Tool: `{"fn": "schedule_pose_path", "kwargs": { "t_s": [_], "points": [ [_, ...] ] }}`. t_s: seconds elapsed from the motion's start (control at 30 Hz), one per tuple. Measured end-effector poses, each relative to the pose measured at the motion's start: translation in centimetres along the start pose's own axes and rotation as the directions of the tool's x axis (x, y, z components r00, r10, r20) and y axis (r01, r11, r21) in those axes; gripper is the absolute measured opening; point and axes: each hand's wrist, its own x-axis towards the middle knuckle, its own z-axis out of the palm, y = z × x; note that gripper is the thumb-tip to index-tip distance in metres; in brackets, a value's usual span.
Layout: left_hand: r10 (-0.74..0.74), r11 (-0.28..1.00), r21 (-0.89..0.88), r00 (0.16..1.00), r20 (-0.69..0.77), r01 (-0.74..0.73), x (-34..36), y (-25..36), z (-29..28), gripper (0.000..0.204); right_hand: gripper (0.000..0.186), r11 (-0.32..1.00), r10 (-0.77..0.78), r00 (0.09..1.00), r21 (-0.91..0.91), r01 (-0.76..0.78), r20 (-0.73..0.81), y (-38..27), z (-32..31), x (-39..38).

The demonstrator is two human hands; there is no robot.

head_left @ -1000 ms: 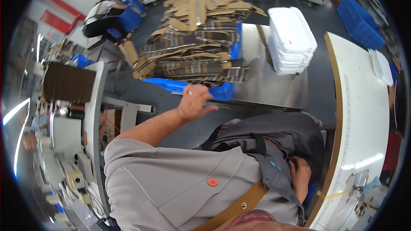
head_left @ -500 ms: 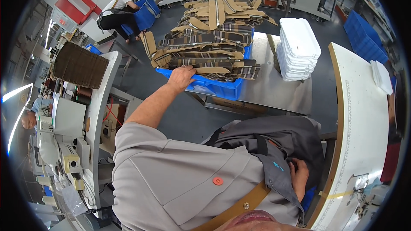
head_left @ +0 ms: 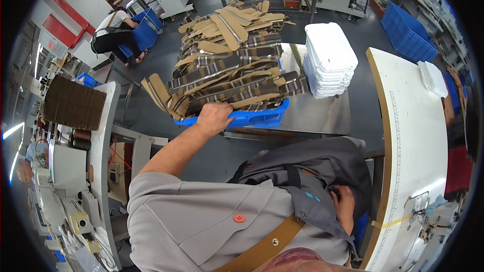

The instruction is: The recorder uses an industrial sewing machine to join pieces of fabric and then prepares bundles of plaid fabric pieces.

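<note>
A blue plastic crate (head_left: 262,119) sits on a metal-topped table (head_left: 322,117), heaped high with brown striped fabric strips (head_left: 224,68) edged in tan, with zippers showing along some. My left hand (head_left: 214,118) is closed over the crate's near rim, at its left part, beside the lowest strips. My left arm reaches forward, bent at the elbow. My right hand (head_left: 345,206) rests at my lap on the dark grey apron (head_left: 312,171), its fingers loosely laid and partly hidden by the cloth. I see nothing held in it.
White stacked trays or pads (head_left: 330,60) stand on the table, right of the crate. A white worktable (head_left: 418,136) lies close on my right. Sewing machines and a dark fabric stack (head_left: 74,102) occupy the left bench. Farther off, a person (head_left: 113,32) bends over a blue bin (head_left: 146,27).
The crate has turned, its left end coming closer to me with my left hand on its rim. The view has shifted a little to the right. My right hand stays at my lap.
</note>
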Motion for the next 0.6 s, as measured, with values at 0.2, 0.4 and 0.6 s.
{"fn": "schedule_pose_path", "kwargs": {
  "t_s": [0.2,0.4,0.6],
  "points": [
    [-0.003,0.991,0.126,0.960,0.281,-0.034,2.9,1.9,-7.2,0.044,0.021,0.999,0.042,0.998,-0.005,-0.042,0.048,-1.2,-0.7,1.2],
    [-0.004,0.976,0.217,0.992,0.126,-0.023,11.7,-3.7,-16.7,0.039,0.018,0.996,0.067,0.991,-0.069,-0.059,0.118,-2.5,-1.4,2.8],
    [0.056,0.787,0.582,0.964,0.261,-0.203,24.2,-11.5,-12.8,0.119,0.020,0.995,0.094,0.993,-0.047,-0.090,0.073,-2.1,-1.1,1.8]
  ]
}}
